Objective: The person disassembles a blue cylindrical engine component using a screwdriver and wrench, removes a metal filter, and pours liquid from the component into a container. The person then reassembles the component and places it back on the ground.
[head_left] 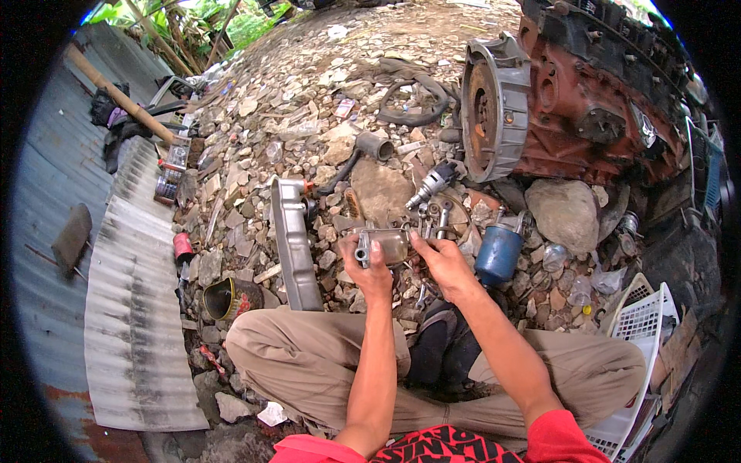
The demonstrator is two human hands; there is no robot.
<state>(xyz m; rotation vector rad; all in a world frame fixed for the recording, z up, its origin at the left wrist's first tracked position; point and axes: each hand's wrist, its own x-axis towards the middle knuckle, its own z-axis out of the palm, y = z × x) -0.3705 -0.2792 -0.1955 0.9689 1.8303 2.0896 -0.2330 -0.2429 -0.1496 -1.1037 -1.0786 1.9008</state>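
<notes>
Between my two hands, above my crossed legs, lies a fuel filter with a metal head and a clear bowl [394, 245]. My left hand [369, 268] is closed round its metal head, thumb on top. At the bowl's right end, the thumb and fingers of my right hand [444, 266] pinch its edge; part of that grip is hidden. Just beyond my hands, wrenches [444, 220] rest on the stones near a silver and black cylindrical engine part [434, 184]. A blue canister filter [498, 253] stands right of my right hand.
A long metal cover [293, 247] lies left of my hands. At the far right sits a large engine [594, 100] with a round housing, near a big rock [567, 216]. Corrugated sheets [143, 301] line the left side; white plastic baskets [641, 324] stand at right. Rubble covers the ground.
</notes>
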